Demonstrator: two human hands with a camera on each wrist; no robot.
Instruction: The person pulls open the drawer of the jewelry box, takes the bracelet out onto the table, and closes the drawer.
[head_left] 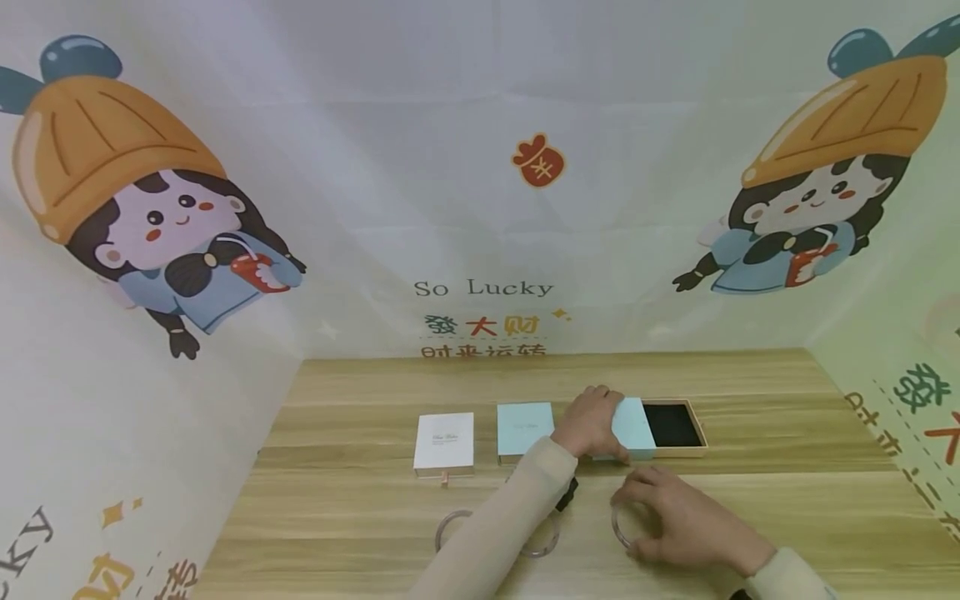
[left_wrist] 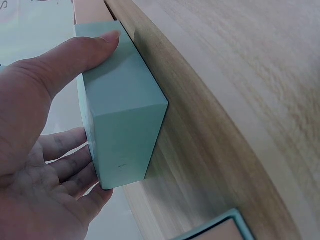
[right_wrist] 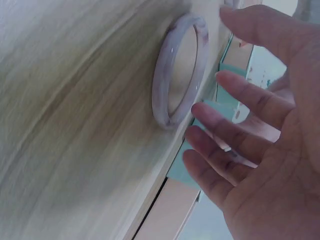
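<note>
My left hand [head_left: 591, 422] grips a pale teal slide-out gift box [head_left: 635, 427], thumb on its near side and fingers around the far side, as the left wrist view shows. Its drawer [head_left: 706, 433] is pulled out to the right, baring a black lining [head_left: 671, 423]. Nearer the front, my right hand [head_left: 686, 523] hovers by a pale lilac bangle [right_wrist: 162, 87] lying flat on the table. In the right wrist view its fingers are spread and loosely bent, with the bangle beyond the fingertips.
A second teal box [head_left: 523, 427] and a white box [head_left: 444, 442] with a small pull tab stand to the left. Two more bangles, one at the left [head_left: 441, 527] and one at the right [head_left: 546, 552], lie partly under my left forearm. Printed cloth [head_left: 480, 225] walls the wooden table.
</note>
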